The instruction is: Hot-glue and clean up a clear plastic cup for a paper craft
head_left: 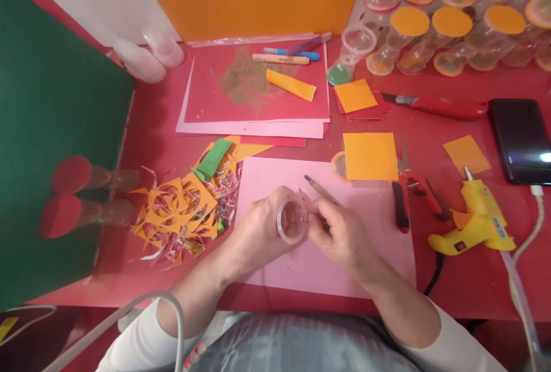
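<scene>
My left hand [262, 225] is wrapped round a small clear plastic cup [282, 225], its round mouth turned up toward me. My right hand [338, 231] is closed, thumb and forefinger pinched together at the right side of the cup's rim. What sits between those fingertips is too small to make out. A slim pen-like tool with a dark tip [318, 186] slants over the sheet just beyond my right hand, which hides its near end; whether the hand grips it I cannot tell. Both hands are above a pink paper sheet [275, 274].
Orange paper scraps [181, 205] heap at the left. Orange squares [371, 157], pliers-like red-handled cutters [424, 191], a yellow glue gun [477, 220], a phone [520, 142] and a red utility knife [451, 107] lie right. Joined cups [408, 22] line the back; a white cable [172, 303] arches over my left forearm.
</scene>
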The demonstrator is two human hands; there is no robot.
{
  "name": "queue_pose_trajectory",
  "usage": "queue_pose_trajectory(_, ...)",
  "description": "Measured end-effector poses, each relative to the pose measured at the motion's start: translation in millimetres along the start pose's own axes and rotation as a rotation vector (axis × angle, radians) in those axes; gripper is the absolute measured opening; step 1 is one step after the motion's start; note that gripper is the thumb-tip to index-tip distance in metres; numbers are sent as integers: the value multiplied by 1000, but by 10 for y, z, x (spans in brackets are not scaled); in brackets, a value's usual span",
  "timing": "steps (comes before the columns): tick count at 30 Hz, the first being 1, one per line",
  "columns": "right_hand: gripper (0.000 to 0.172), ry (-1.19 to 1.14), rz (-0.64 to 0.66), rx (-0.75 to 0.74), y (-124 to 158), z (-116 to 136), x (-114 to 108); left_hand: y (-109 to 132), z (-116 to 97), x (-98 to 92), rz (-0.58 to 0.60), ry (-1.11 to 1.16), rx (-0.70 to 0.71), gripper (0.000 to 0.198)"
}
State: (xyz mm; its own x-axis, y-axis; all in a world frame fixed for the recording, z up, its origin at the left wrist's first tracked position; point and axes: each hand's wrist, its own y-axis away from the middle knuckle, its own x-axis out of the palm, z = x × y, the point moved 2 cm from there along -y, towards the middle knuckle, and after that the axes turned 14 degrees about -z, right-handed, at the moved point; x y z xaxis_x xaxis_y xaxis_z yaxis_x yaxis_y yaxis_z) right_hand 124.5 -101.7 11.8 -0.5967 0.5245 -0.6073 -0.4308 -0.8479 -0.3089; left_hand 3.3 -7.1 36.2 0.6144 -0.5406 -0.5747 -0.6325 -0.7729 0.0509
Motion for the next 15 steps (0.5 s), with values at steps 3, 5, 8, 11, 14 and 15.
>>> queue_pose_trajectory(3, 19, -149, 99, 138, -11, -20, -18, -5, 0, -5, -16, 23, -11, 17)
queue_pose_trajectory(5, 19, -252, 155, 224, -3, -38, -25, -2, 7, -13, -33, 19, -21, 19)
queue_pose_trajectory(8, 16, -327, 185, 275, 17, -58, -26, 8, 29, -24, -41, 4, -21, 20)
queue_pose_trajectory(11, 13, -325, 198, 287, 25, -66, -23, 12, 53, -25, -39, -22, 1, 17)
queue_pose_trajectory(14, 14, -298, 226, 281, 13, -57, -31, 7, 65, -12, -23, -20, 36, 13)
queue_pose_trajectory(15, 15, -274, 229, 272, 8, -53, -36, 6, 66, -7, -18, -17, 47, 12)
